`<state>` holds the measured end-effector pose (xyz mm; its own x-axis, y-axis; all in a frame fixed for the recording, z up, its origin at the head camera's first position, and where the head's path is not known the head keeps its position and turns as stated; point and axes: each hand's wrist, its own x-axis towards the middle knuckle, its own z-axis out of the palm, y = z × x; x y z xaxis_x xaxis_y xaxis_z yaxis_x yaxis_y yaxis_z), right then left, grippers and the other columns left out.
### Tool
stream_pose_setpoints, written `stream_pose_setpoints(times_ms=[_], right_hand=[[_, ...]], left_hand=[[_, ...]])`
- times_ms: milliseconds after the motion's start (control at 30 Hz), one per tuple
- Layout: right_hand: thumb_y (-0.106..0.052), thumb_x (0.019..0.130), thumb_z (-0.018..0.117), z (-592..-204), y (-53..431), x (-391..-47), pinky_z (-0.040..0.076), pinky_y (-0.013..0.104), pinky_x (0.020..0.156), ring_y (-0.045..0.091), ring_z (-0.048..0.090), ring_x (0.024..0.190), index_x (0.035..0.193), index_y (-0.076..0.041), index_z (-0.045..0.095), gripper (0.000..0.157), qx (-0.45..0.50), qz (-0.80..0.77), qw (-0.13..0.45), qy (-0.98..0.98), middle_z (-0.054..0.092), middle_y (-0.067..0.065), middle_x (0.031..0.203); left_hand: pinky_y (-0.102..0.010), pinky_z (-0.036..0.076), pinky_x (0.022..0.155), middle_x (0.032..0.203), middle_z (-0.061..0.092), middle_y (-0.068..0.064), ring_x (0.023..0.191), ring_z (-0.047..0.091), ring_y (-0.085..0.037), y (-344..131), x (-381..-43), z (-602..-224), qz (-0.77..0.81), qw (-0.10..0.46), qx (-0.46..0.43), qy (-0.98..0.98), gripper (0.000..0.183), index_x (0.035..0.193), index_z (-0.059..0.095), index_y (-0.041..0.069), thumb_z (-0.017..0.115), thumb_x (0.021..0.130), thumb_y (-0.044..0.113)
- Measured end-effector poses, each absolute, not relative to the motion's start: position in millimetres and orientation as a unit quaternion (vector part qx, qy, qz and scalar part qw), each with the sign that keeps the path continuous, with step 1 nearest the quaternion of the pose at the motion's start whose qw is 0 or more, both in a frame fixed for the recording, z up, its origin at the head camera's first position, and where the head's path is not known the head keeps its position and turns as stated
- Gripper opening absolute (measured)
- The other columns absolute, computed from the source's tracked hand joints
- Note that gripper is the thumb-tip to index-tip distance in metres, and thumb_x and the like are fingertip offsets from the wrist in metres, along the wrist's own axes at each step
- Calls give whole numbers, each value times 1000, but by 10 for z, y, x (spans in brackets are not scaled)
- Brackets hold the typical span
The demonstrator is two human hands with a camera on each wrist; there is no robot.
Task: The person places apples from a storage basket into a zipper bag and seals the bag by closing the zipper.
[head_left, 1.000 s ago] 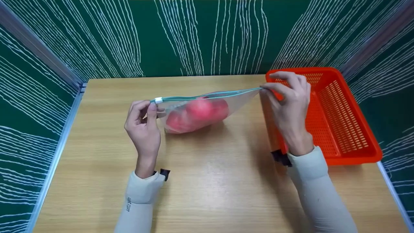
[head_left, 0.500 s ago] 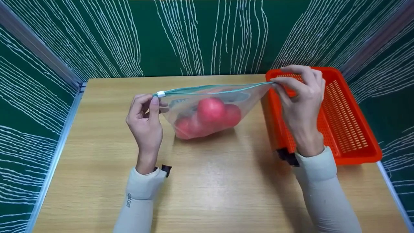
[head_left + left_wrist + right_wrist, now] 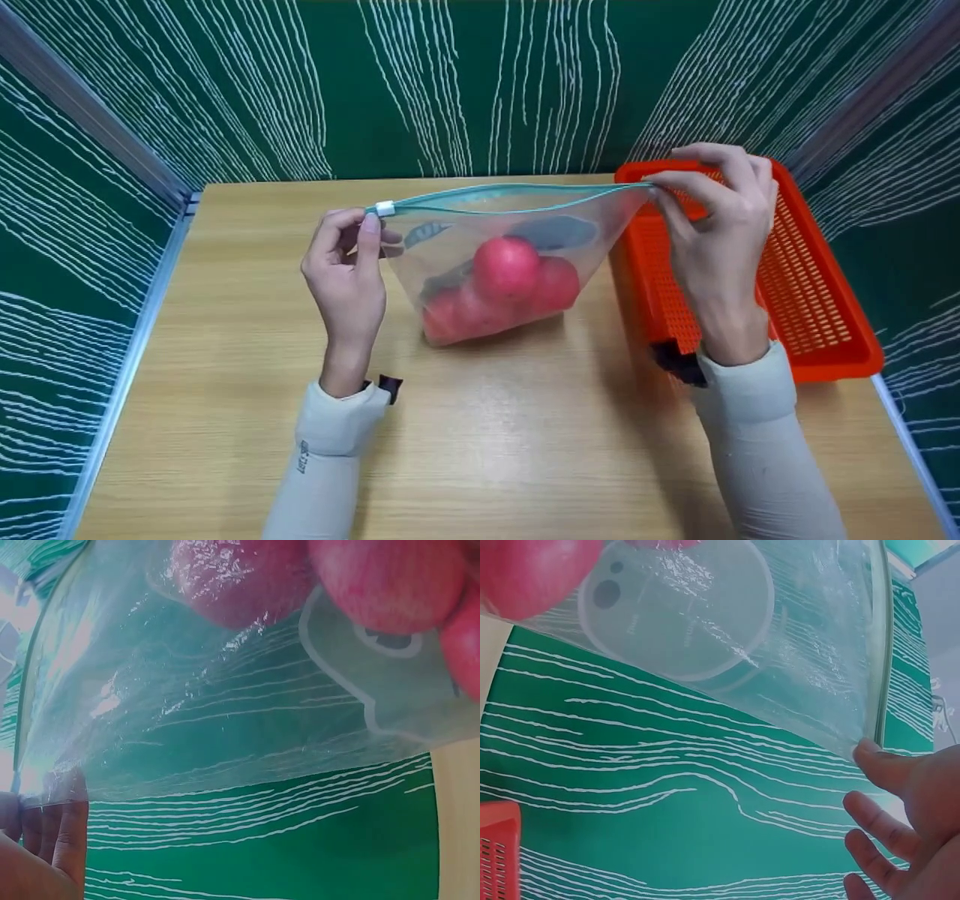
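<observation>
A clear zip bag [image 3: 450, 255] with a teal zip edge hangs between both hands, holding several red apples [image 3: 506, 268] at its bottom. My left hand [image 3: 346, 277] pinches the bag's left top corner, beside the white slider [image 3: 385, 208]. The right top corner is pinched between thumb and forefinger of my right hand [image 3: 720, 240], whose other fingers are spread away. Between the corners the two edges of the mouth stand slightly apart. In the left wrist view, apples [image 3: 390, 581] press against the printed plastic. The right wrist view shows the right thumb tip at the bag's corner.
An orange-red plastic basket [image 3: 814, 300] with slotted walls stands at the right of the wooden table [image 3: 480, 450], partly behind the right hand. Green panels with white wavy lines [image 3: 480, 90] enclose the table at the back and sides.
Both hands have moved up and to the right, the right hand farther. The bag has risen with them, its zip edge is stretched wider, and more of its front faces the head camera.
</observation>
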<state>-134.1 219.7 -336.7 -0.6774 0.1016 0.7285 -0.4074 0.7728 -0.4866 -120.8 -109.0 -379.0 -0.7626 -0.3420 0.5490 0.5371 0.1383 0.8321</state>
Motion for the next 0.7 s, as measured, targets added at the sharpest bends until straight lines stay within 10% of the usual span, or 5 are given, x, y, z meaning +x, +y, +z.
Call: stream_pose_setpoints(times_ms=[700], right_hand=[[-16,96,78,-3327,2216,-1356,36,42,109,29,52,121,107,-4,83,17,48,342,369,-863,71,16,129]], left_hand=[[-30,66,68,97,66,-15,74,74,-14,-1034,-1237,-3755,-659,336,-94,-666,11,110,66,-11,64,101,-7]])
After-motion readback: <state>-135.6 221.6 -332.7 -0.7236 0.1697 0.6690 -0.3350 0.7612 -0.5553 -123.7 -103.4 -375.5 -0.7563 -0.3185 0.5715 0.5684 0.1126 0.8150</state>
